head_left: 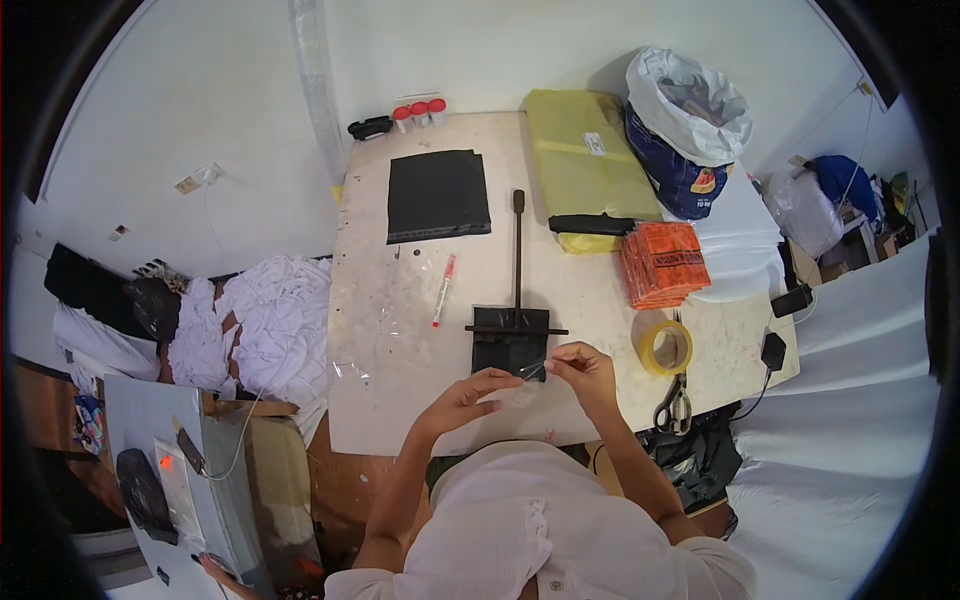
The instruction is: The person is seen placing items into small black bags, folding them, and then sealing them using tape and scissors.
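Apparently pinching clear plastic [523,394] with right fingers [568,353], unclear for left fingers [490,382]; probably light, slippery; best held by edges.

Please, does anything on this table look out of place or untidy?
Slightly, yes: the scissors at the right front seem to poke past the edge of the table, where a knock could drop them. What look like clear plastic scraps lie loose at the left.

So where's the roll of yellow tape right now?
In the head view, the roll of yellow tape lies on the right side of the table, beyond the right hand, between the orange packets and the scissors' handles.
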The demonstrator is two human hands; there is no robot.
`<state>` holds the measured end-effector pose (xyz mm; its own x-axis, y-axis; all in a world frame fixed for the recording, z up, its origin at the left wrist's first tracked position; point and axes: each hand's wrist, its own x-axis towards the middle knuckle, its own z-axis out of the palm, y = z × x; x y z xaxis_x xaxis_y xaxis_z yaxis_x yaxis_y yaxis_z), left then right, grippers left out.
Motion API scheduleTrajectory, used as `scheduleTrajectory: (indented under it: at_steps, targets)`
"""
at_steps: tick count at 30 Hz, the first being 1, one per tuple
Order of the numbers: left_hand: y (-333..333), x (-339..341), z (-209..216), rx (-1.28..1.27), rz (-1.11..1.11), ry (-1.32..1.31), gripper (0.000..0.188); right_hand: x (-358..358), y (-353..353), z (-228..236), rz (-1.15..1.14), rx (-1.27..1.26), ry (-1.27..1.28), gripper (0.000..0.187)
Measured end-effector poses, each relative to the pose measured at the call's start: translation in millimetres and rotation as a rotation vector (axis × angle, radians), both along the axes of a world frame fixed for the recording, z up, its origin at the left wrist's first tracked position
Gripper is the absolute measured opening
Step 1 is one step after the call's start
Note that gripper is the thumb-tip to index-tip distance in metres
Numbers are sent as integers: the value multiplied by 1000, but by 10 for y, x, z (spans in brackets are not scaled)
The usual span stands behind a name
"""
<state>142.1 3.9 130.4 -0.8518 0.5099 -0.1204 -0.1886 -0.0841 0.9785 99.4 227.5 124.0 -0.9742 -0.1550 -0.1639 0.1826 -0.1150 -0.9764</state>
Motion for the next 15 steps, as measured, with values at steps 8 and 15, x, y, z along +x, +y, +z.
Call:
scheduleTrajectory:
  at_steps: [8,15]
  targets:
    - [159,69,-400,32,366,-164,29,61,-72,5,-56,74,-19,5]
    - [248,-12,-313,26,757,-191,42,110,-117,-181,-244,464,263,7]
